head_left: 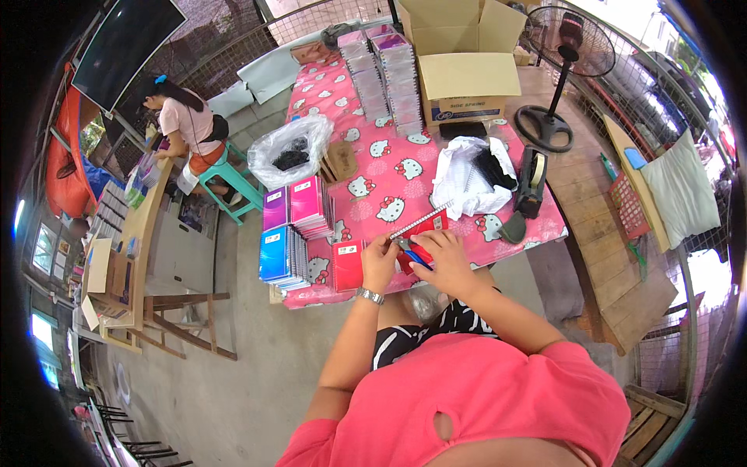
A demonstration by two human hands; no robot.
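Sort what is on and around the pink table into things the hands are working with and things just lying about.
In use: left hand and right hand on the red spiral notebook; right hand holds blue-handled pliers.

Lying about: notebook stacks, tape dispenser, white bag of spirals, clear bag, cardboard box, standing fan.

Setting, seen from above. A table (436, 167) draped in a pink cartoon-print cloth is placed at centre on a grey concrete floor (233, 389). A pedestal fan (562, 54) is stood at 1 o'clock, a teal stool (233, 183) at 10 o'clock, and wire-mesh fencing (257, 39) at 12 o'clock. Daylight is admitted at 2 o'clock.
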